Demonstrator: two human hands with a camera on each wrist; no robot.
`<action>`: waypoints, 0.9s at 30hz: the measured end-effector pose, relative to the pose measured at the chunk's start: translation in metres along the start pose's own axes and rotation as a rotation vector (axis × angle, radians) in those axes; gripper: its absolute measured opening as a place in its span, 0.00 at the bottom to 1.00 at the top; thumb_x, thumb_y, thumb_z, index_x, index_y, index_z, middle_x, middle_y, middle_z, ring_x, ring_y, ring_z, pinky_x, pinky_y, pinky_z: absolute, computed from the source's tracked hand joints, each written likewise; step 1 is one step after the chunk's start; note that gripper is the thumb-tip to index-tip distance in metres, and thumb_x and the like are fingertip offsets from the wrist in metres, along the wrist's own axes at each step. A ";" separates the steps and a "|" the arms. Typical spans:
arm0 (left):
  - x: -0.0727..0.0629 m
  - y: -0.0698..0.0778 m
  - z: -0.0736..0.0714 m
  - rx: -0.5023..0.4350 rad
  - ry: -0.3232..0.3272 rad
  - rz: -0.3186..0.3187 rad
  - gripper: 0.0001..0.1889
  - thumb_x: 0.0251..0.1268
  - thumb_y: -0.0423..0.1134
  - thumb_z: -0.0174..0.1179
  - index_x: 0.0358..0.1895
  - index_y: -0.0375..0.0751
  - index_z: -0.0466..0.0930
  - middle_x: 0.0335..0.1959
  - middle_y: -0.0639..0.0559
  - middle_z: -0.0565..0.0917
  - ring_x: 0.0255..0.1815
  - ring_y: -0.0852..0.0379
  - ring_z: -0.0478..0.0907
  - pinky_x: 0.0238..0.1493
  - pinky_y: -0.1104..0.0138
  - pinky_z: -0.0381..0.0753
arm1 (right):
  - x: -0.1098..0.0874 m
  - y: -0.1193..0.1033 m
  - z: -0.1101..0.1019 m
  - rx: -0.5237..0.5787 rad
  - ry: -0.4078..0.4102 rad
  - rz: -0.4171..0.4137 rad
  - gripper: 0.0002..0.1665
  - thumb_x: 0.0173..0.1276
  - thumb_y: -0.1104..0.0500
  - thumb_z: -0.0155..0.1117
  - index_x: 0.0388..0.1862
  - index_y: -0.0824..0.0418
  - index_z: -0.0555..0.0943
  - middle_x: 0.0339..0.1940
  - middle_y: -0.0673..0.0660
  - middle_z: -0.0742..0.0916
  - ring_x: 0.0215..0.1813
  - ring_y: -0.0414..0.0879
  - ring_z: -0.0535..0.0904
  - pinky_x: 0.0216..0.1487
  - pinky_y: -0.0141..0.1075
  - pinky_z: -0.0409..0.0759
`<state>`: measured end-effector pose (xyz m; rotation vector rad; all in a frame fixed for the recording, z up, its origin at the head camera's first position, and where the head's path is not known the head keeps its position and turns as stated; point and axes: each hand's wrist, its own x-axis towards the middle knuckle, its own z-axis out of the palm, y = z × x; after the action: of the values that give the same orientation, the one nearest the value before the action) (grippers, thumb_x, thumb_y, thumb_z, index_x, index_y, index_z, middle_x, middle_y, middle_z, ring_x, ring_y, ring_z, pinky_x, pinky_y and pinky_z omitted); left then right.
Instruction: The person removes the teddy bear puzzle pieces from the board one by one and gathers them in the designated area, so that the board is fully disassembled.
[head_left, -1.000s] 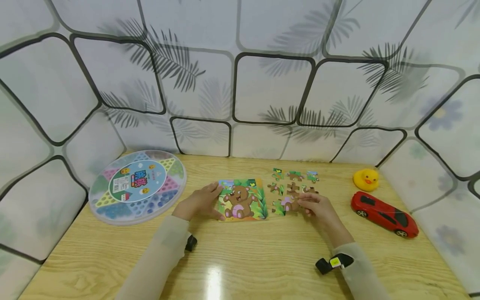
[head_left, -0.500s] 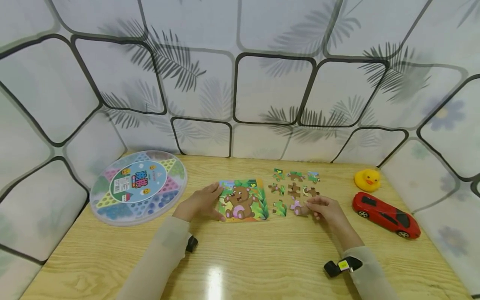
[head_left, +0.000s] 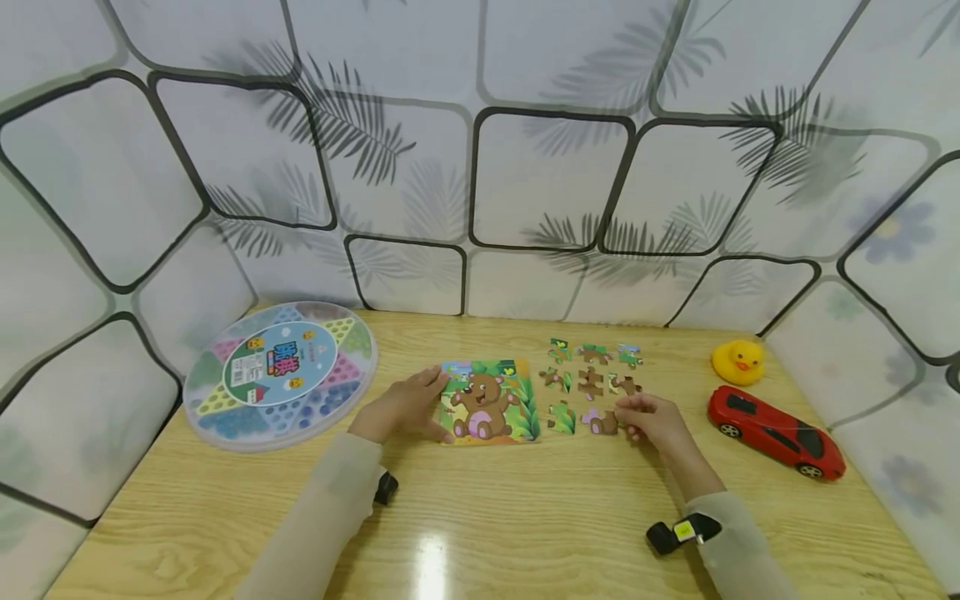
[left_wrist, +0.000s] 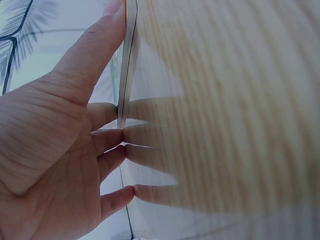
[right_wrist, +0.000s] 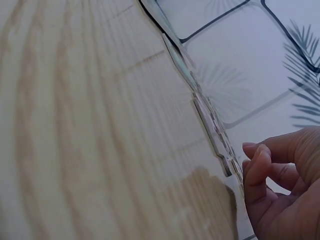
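Note:
My left hand [head_left: 402,407] rests beside a square bear-picture puzzle board [head_left: 483,408], its fingers loosely spread and the thumb at the lower left edge. In the left wrist view the thumb [left_wrist: 82,55] lies along the thin board, with the other fingertips on the tabletop. My right hand [head_left: 651,421] pinches the right side of a brown and purple jigsaw piece [head_left: 600,422], low over the table. Its thumb and index finger are closed together in the right wrist view, by a thin line of pieces [right_wrist: 215,135]. More jigsaw pieces [head_left: 591,382] lie behind in rows.
A round Chinese checkers box [head_left: 281,375] lies on the left of the wooden table [head_left: 510,525]. A yellow rubber duck [head_left: 738,363] and a red toy car [head_left: 776,432] stand on the right. Patterned cloth walls [head_left: 551,183] enclose the back and sides.
My right hand has drawn the brown and purple piece to the right, away from the green piece, and it now lies flatter. The left hand stays at the board.

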<state>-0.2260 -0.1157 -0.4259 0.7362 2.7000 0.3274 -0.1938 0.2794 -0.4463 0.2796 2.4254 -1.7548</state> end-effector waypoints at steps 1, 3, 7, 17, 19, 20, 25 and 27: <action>0.000 0.000 0.000 -0.004 0.001 0.002 0.56 0.49 0.62 0.67 0.74 0.34 0.49 0.75 0.36 0.47 0.74 0.40 0.48 0.66 0.45 0.57 | 0.000 0.001 -0.001 0.001 0.002 -0.003 0.16 0.64 0.65 0.64 0.47 0.75 0.77 0.25 0.46 0.81 0.22 0.36 0.72 0.23 0.27 0.73; 0.000 0.001 -0.001 -0.007 0.002 0.004 0.55 0.49 0.62 0.67 0.74 0.34 0.49 0.75 0.35 0.47 0.74 0.40 0.48 0.66 0.45 0.57 | 0.001 0.002 -0.002 0.016 0.003 -0.008 0.17 0.65 0.64 0.64 0.48 0.75 0.76 0.25 0.46 0.81 0.22 0.36 0.72 0.23 0.27 0.74; 0.001 0.000 0.000 -0.003 0.000 0.001 0.56 0.49 0.62 0.67 0.74 0.34 0.49 0.75 0.36 0.47 0.74 0.40 0.48 0.67 0.45 0.57 | 0.000 0.002 -0.004 0.070 -0.033 -0.044 0.19 0.66 0.64 0.62 0.50 0.77 0.75 0.27 0.47 0.80 0.23 0.36 0.72 0.25 0.27 0.74; 0.002 0.000 0.000 -0.004 0.003 -0.002 0.56 0.48 0.62 0.67 0.74 0.34 0.50 0.75 0.36 0.48 0.74 0.40 0.48 0.66 0.44 0.58 | -0.009 -0.007 0.000 0.165 -0.123 -0.126 0.15 0.66 0.63 0.62 0.48 0.71 0.77 0.31 0.47 0.80 0.26 0.38 0.73 0.27 0.29 0.76; 0.002 0.000 0.000 -0.007 0.001 -0.004 0.56 0.48 0.62 0.67 0.74 0.34 0.50 0.75 0.36 0.48 0.74 0.40 0.48 0.66 0.44 0.58 | -0.009 -0.007 0.002 0.163 -0.143 -0.153 0.13 0.66 0.62 0.63 0.47 0.68 0.79 0.30 0.46 0.81 0.26 0.37 0.73 0.28 0.28 0.76; 0.001 0.000 0.000 -0.010 -0.002 -0.005 0.56 0.48 0.62 0.67 0.74 0.34 0.50 0.75 0.36 0.48 0.74 0.40 0.48 0.66 0.44 0.57 | -0.009 -0.007 0.004 0.165 -0.153 -0.166 0.12 0.65 0.61 0.63 0.46 0.66 0.79 0.30 0.46 0.81 0.26 0.37 0.73 0.28 0.28 0.76; 0.000 0.001 -0.001 -0.018 -0.010 -0.011 0.56 0.49 0.62 0.67 0.74 0.34 0.49 0.75 0.37 0.47 0.74 0.39 0.48 0.66 0.44 0.57 | -0.006 -0.009 0.014 0.178 -0.225 -0.223 0.14 0.65 0.59 0.65 0.44 0.67 0.79 0.30 0.48 0.82 0.26 0.36 0.75 0.28 0.27 0.77; 0.000 0.001 -0.001 -0.018 -0.013 -0.014 0.56 0.49 0.62 0.67 0.74 0.35 0.49 0.75 0.37 0.47 0.74 0.40 0.48 0.67 0.45 0.56 | -0.004 -0.011 0.020 0.184 -0.249 -0.217 0.19 0.66 0.60 0.63 0.48 0.73 0.76 0.31 0.51 0.82 0.26 0.37 0.76 0.27 0.28 0.77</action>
<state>-0.2263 -0.1150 -0.4246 0.7110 2.6849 0.3423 -0.1921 0.2567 -0.4415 -0.1822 2.1916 -1.9702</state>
